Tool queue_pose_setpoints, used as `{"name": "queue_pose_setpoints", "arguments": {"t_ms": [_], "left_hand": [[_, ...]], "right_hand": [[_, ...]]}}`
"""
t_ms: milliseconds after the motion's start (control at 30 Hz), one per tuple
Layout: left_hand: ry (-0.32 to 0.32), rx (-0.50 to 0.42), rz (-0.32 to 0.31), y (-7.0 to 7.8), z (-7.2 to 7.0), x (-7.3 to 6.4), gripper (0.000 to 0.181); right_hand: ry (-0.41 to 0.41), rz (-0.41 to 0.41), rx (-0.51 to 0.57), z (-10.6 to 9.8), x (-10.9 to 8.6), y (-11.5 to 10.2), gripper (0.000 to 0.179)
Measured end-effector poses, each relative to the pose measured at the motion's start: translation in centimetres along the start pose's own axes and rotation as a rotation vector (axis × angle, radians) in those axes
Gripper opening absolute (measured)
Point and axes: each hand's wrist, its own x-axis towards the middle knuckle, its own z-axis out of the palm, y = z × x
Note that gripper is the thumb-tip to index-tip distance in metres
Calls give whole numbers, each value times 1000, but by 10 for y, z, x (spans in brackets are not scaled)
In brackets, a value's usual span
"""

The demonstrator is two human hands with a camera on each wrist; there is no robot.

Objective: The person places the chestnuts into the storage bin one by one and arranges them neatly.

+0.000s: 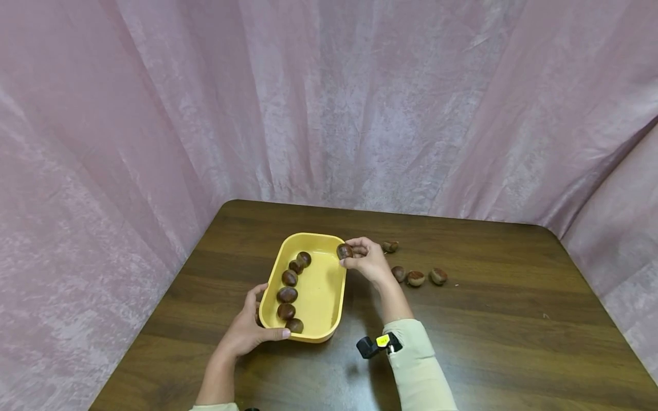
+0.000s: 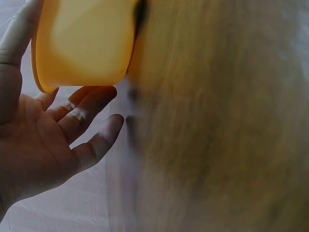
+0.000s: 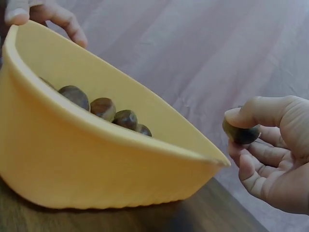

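Observation:
A yellow plastic tub (image 1: 319,285) has several brown chestnuts (image 1: 287,294) lying in a row along its left side. At the tub's near left corner, my left hand (image 1: 247,331) grips it, thumb over the rim and fingers against the outer wall. The left wrist view shows those fingers on the tub's outside (image 2: 87,43). My right hand (image 1: 367,261) pinches one chestnut (image 1: 344,251) between thumb and fingers at the far right corner of the rim. In the right wrist view, this chestnut (image 3: 240,131) is just outside the tub's rim.
Several loose chestnuts (image 1: 415,278) lie on the dark wooden table (image 1: 493,319), right of my right hand. A pink curtain (image 1: 349,114) hangs behind the table and along its sides. A black camera mount (image 1: 367,347) sits on my right wrist.

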Motion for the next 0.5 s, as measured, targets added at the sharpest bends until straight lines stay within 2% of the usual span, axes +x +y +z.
{"name": "queue_pose_setpoints", "arguments": {"t_ms": [233,500], "left_hand": [[0,12,-2,-1,1,0,108],[-8,-3,3,-1,0,1,108]], "right_hand": [[-115,8,-86,8,10,-8,53],[-203,127,-109,20,23,-21,50]]}}
